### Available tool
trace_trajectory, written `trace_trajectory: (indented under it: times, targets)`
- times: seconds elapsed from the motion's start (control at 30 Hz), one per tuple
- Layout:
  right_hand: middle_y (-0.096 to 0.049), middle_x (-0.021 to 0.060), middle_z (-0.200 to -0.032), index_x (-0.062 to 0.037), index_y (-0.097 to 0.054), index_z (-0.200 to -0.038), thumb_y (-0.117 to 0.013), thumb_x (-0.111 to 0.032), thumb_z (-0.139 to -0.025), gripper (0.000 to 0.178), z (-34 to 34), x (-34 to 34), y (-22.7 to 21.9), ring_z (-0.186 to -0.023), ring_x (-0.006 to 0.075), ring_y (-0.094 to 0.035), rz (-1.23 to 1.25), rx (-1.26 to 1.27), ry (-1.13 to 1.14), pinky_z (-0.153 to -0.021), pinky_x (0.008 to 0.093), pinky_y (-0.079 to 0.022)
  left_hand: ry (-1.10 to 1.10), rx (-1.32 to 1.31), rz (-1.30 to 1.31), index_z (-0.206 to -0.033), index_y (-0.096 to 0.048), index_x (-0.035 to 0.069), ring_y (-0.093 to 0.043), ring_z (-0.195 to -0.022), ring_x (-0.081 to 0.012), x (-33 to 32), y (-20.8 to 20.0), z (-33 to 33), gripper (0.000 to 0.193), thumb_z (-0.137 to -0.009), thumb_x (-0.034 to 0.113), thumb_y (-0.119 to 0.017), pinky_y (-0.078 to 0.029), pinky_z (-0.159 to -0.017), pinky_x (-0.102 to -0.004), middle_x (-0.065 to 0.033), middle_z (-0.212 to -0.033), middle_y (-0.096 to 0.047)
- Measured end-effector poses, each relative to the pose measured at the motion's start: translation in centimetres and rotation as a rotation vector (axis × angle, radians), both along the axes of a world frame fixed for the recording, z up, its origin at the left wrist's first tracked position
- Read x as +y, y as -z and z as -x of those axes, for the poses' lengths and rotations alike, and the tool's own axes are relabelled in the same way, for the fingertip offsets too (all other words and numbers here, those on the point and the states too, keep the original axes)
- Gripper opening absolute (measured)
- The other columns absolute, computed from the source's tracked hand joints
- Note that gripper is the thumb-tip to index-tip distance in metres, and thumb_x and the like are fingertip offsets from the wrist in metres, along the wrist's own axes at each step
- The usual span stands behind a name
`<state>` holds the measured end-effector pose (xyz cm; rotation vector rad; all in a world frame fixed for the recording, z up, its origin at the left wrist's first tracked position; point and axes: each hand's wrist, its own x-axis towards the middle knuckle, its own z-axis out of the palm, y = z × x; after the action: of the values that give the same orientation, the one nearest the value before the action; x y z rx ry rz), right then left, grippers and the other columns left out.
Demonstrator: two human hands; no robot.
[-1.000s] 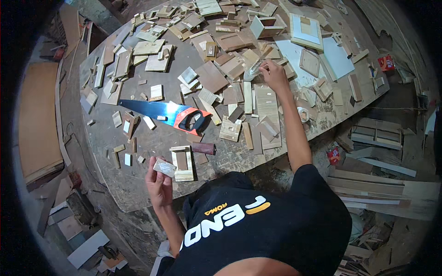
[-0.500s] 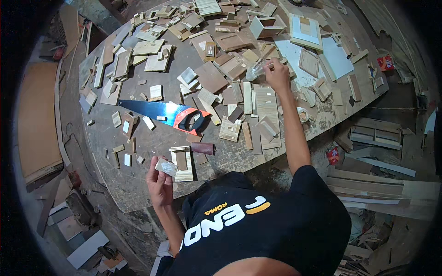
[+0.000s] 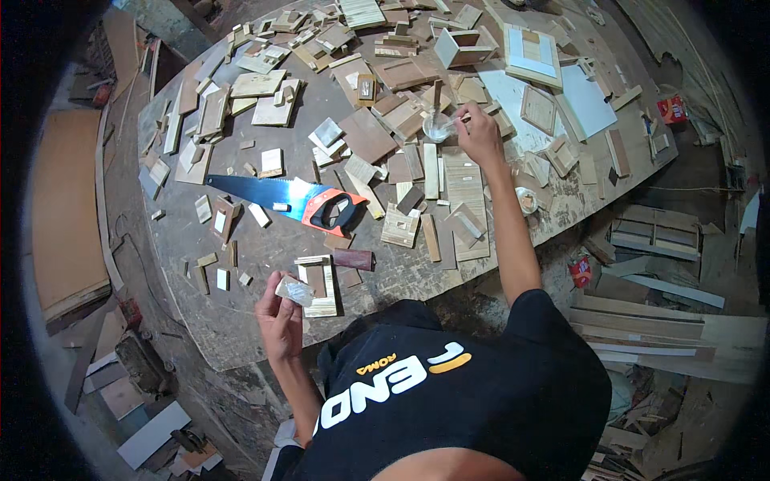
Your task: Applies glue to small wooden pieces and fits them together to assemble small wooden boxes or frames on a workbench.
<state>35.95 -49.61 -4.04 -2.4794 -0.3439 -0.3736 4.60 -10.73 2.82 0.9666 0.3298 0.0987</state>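
My left hand (image 3: 281,321) pinches a small wood block (image 3: 294,291) with a whitish smear on its upper face. Just beyond it, a small frame of pale wood strips (image 3: 323,298) lies near the table's front edge. Farther off to the right, my right hand (image 3: 483,138) has its fingers closed at the edge of a small clear plastic cup (image 3: 438,128) with white stuff inside. A thin brown stick (image 3: 437,94) stands upright in that cup. The fingertips are partly hidden, so the exact grip is hard to see.
A handsaw (image 3: 297,200) with an orange and black handle lies mid-table. Wood offcuts (image 3: 369,136) cover much of the worktable (image 3: 216,321). A dark red cylinder (image 3: 354,259) lies by the frame. Another small white tub (image 3: 526,200) stands near the right edge.
The cup has tipped from a slant to more upright, and its stick now points up. My right hand has shifted slightly. My left hand has turned the block a little.
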Motion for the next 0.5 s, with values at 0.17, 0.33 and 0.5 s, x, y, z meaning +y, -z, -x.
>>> trace_trajectory:
  times: [0.17, 0.33, 0.5]
  targets:
    - [-0.065, 0.0161, -0.087, -0.0058, -0.052, -0.099, -0.065, -0.006, -0.08, 0.023, -0.21, 0.16, 0.14, -0.082, 0.0361, -0.066, -0.089, 0.053, 0.068, -0.069, 0.0429, -0.051, 0.009, 0.01, 0.001, -0.14, -0.039, -0.003, -0.054, -0.119, -0.0289, -0.08, -0.19, -0.07, 0.059, -0.088, 0.005, -0.065, -0.041, -0.104, -0.0426, -0.0185, -0.132, -0.052]
    - [-0.066, 0.0159, -0.086, -0.0044, -0.051, -0.101, -0.063, -0.005, -0.082, 0.023, -0.58, 0.24, 0.58, -0.084, 0.0357, -0.066, -0.222, -0.036, 0.11, -0.07, 0.0426, -0.051, 0.016, 0.028, -0.026, -0.14, -0.039, -0.003, -0.053, -0.12, -0.0285, 0.03, 0.06, 0.01, 0.059, -0.088, 0.006, -0.066, -0.041, -0.105, -0.042, -0.0184, -0.132, -0.053]
    - [-0.066, 0.015, -0.086, -0.0046, -0.05, -0.106, -0.064, -0.002, -0.081, 0.029, -0.66, 0.51, 0.76, -0.081, 0.0352, -0.066, -0.264, -0.032, 0.001, -0.07, 0.042, -0.05, 0.017, 0.037, -0.009, -0.139, -0.04, -0.004, -0.052, -0.121, -0.0282, -0.11, -0.07, -0.1, 0.058, -0.088, 0.003, -0.064, -0.04, -0.106, -0.0413, -0.0184, -0.132, -0.052]
